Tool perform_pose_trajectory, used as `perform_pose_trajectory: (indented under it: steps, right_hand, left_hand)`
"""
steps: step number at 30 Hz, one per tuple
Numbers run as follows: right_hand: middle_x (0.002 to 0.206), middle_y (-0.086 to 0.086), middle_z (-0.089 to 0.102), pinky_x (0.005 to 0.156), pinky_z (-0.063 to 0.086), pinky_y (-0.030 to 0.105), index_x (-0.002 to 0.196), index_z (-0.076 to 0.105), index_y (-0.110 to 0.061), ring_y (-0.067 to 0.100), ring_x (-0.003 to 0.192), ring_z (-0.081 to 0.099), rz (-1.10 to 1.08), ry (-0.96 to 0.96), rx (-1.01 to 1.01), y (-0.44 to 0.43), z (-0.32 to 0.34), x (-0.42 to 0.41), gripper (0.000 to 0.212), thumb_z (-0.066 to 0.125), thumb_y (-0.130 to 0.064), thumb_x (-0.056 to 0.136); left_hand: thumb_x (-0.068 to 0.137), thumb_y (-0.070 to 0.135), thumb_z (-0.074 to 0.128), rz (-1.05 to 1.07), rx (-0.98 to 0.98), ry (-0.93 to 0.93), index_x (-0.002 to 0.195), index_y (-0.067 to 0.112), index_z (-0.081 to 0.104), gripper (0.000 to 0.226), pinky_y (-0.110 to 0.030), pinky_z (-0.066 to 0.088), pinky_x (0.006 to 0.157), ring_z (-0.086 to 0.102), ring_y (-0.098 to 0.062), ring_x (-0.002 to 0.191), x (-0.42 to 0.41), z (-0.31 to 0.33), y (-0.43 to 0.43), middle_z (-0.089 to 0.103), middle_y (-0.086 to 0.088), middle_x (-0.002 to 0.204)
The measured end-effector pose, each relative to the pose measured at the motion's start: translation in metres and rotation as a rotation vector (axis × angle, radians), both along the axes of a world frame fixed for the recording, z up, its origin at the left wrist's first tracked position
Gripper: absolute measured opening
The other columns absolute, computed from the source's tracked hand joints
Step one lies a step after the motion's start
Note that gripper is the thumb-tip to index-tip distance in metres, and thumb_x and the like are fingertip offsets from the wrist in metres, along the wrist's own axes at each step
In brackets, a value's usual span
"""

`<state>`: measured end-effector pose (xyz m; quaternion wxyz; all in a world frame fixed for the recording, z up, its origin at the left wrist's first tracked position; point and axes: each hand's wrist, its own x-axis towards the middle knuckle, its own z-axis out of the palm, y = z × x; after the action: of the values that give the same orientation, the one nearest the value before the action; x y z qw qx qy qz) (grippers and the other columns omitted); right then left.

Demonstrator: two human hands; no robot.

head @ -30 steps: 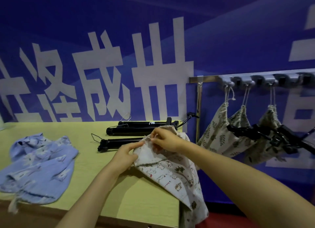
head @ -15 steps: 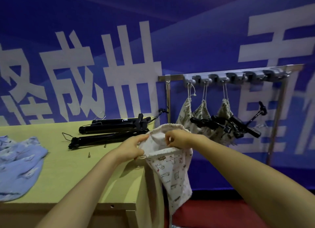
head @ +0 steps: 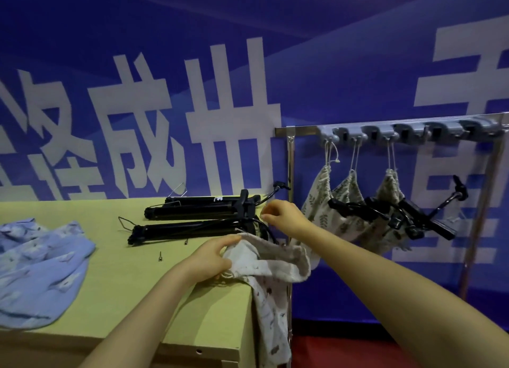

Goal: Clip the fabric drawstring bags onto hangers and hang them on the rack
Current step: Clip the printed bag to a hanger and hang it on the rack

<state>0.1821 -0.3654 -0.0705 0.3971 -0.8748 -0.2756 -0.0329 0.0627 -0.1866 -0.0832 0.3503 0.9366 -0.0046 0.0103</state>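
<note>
A white printed drawstring bag (head: 275,263) drapes over the right edge of the yellow table (head: 124,298). My left hand (head: 212,257) grips the bag's gathered mouth. Above the bag, my right hand (head: 283,216) hovers with loosely curled fingers and holds nothing, close to the right ends of the black clip hangers (head: 192,227) lying on the table. Three leaf-print bags (head: 316,210) hang by their strings from the metal rack (head: 303,129) on the right, with black hangers (head: 385,213) clipped across them.
Pale blue fabric bags (head: 41,271) lie heaped at the table's left. A small metal pin (head: 159,256) lies loose in front of the hangers. Several grey hooks (head: 440,128) on the rack's right half carry nothing. A blue banner wall stands behind.
My right hand let go of the bag's mouth and rose toward the hangers. The bag's mouth sagged onto the table edge, my left hand still gripping it. The view swung slightly left.
</note>
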Motion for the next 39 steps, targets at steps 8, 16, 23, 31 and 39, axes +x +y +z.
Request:
perform_pose_trajectory:
  steps: [8, 16, 23, 31, 39]
  right_hand:
    - [0.138, 0.005, 0.053, 0.101, 0.043, 0.043, 0.137, 0.048, -0.018, 0.025, 0.127, 0.047, 0.122, -0.308, -0.422, 0.062, -0.002, 0.026, 0.054, 0.064, -0.035, 0.088]
    - [0.135, 0.007, 0.055, 0.103, 0.043, 0.044, 0.136, 0.048, -0.017, 0.027, 0.124, 0.050, 0.203, -0.341, -0.454, 0.103, -0.013, 0.039, 0.054, 0.064, -0.034, 0.088]
    - [0.132, 0.008, 0.057, 0.097, 0.046, 0.042, 0.135, 0.049, -0.015, 0.028, 0.120, 0.053, 0.159, -0.289, -0.530, 0.086, -0.016, 0.046, 0.056, 0.064, -0.037, 0.087]
    - [0.120, 0.009, 0.057, 0.097, 0.036, 0.038, 0.126, 0.058, -0.015, 0.028, 0.113, 0.051, 0.053, -0.379, -0.611, 0.102, -0.023, 0.044, 0.043, 0.061, -0.035, 0.088]
    - [0.115, 0.004, 0.065, 0.102, 0.029, 0.038, 0.122, 0.058, -0.017, 0.026, 0.114, 0.048, 0.019, -0.527, -0.476, 0.087, -0.013, 0.042, 0.043, 0.063, -0.039, 0.085]
  left_hand:
    - [0.079, -0.010, 0.046, -0.002, -0.050, 0.028, 0.141, 0.020, 0.042, 0.069, -0.030, 0.049, 0.088, 0.050, -0.032, 0.123, 0.015, -0.009, 0.026, 0.044, 0.002, 0.145]
    - [0.080, -0.010, 0.048, -0.004, -0.084, 0.050, 0.141, 0.017, 0.042, 0.067, -0.033, 0.042, 0.102, 0.049, -0.026, 0.126, 0.028, -0.014, 0.038, 0.042, 0.001, 0.147]
    - [0.082, -0.011, 0.047, 0.008, -0.140, 0.059, 0.139, 0.021, 0.045, 0.065, -0.017, 0.050, 0.063, 0.058, -0.028, 0.111, 0.027, -0.012, 0.034, 0.048, 0.001, 0.142]
    - [0.081, -0.012, 0.044, 0.085, -0.232, 0.016, 0.128, 0.019, 0.056, 0.057, -0.012, 0.034, 0.040, 0.044, 0.000, 0.038, 0.029, -0.016, 0.032, 0.062, -0.001, 0.118]
    - [0.085, -0.002, 0.057, 0.316, -0.705, 0.024, 0.084, 0.000, 0.071, 0.014, -0.023, 0.055, 0.057, 0.065, -0.022, 0.067, 0.040, -0.010, 0.025, 0.069, -0.018, 0.082]
